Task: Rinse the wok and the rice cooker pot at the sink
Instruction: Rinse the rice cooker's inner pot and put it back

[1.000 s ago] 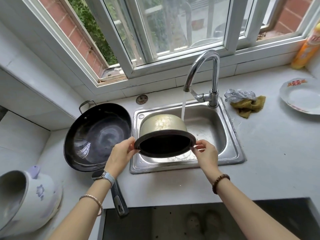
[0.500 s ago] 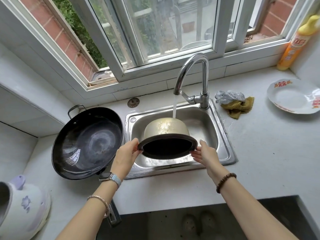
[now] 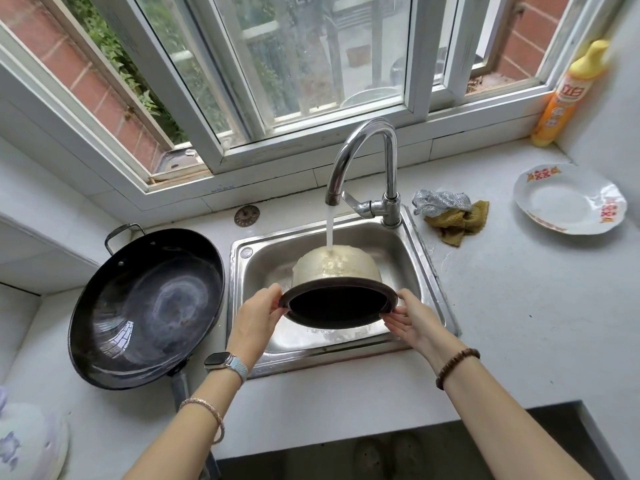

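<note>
You held the rice cooker pot (image 3: 334, 268) over the sink (image 3: 429, 271), tipped on its side, so that its dark opening faced you and its metal bottom pointed toward the window. Your left hand (image 3: 254, 317) gripped the left edge of the rim with the fingers curled around it. Your right hand (image 3: 414, 320) pinched the right edge between the thumb above and the fingers below (these fingers lay rather straight, with the palm turned up). Water (image 3: 329, 230) from the faucet (image 3: 363, 161) fell on the upper outside wall of the pot. The wok (image 3: 145, 306) lay on the counter (image 3: 519, 323) just beside the sink at your left, untouched, its long handle pointing toward you. Right of the faucet lay a silver scrubber (image 3: 438, 200) touching a yellow cloth (image 3: 457, 220).
</note>
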Demonstrator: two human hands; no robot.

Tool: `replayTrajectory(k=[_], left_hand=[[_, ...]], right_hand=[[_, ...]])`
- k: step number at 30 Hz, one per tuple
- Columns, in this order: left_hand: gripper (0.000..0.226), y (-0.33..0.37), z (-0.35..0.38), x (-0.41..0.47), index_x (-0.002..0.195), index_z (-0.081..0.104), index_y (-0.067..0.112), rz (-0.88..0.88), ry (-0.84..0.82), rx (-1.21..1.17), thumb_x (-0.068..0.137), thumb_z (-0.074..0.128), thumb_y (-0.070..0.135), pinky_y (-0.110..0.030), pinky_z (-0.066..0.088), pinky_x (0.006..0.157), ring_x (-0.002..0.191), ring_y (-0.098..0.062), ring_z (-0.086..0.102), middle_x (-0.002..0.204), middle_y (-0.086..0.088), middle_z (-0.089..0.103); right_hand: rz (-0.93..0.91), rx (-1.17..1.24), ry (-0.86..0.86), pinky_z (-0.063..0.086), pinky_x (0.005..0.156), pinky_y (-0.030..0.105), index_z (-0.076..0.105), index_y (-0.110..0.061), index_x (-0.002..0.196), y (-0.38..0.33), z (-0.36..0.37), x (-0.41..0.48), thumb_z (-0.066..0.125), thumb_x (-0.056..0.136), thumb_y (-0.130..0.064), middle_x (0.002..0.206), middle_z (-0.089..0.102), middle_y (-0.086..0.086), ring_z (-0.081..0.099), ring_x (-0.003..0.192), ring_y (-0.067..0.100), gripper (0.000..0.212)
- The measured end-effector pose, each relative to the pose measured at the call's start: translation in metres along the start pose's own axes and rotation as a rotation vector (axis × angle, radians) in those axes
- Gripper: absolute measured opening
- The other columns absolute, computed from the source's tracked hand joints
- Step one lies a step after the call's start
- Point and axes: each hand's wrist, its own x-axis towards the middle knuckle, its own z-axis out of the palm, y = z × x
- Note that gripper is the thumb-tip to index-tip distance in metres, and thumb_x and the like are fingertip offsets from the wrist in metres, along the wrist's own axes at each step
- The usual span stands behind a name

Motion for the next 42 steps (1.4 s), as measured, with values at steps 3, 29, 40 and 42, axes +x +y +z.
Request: replayTrajectory(k=[3, 29, 40, 42], left_hand=[[0.027, 0.004, 0.003, 0.007, 0.078, 0.043, 0.018, 0.004, 0.014, -0.004, 0.088, 0.068, 0.020, -0.040, 0.052, 0.060, 0.065, -0.018, 0.058, 0.072, 0.003, 0.055], [0.020, 0.024, 0.017, 0.054, 0.083, 0.049, 0.017, 0.056, 0.075, -0.062, 0.087, 0.068, 0.016, -0.039, 0.057, 0.069, 0.076, -0.014, 0.061, 0.081, 0.004, 0.059], [0.027, -0.004, 0.011, 0.035, 0.077, 0.044, 0.015, -0.097, 0.102, -0.052, 0.086, 0.070, 0.013, -0.035, 0.050, 0.057, 0.064, -0.019, 0.055, 0.070, -0.001, 0.056], [0.026, -0.010, 0.009, 0.027, 0.077, 0.045, 0.013, -0.140, 0.104, -0.066, 0.086, 0.069, 0.012, -0.037, 0.051, 0.059, 0.065, -0.020, 0.057, 0.070, -0.002, 0.058]], right_hand=[[0.019, 0.014, 0.000, 0.054, 0.071, 0.031, 0.059, 0.007, 0.088, -0.004, -0.001, 0.005, 0.055, 0.088, -0.020, 0.084, 0.068, 0.021, 0.067, 0.079, 0.027, 0.027], [-0.016, 0.093, -0.083, 0.053, 0.075, 0.028, 0.065, 0.006, 0.093, -0.026, -0.019, 0.010, 0.051, 0.090, -0.012, 0.081, 0.069, 0.018, 0.065, 0.080, 0.023, 0.023], [-0.056, 0.010, -0.091, 0.055, 0.071, 0.027, 0.063, 0.007, 0.096, -0.027, 0.014, 0.004, 0.058, 0.089, -0.012, 0.083, 0.071, 0.017, 0.069, 0.077, 0.021, 0.021], [-0.060, -0.015, -0.082, 0.055, 0.069, 0.026, 0.063, 0.006, 0.089, -0.028, 0.025, 0.001, 0.059, 0.088, -0.010, 0.078, 0.069, 0.016, 0.069, 0.071, 0.020, 0.017]])
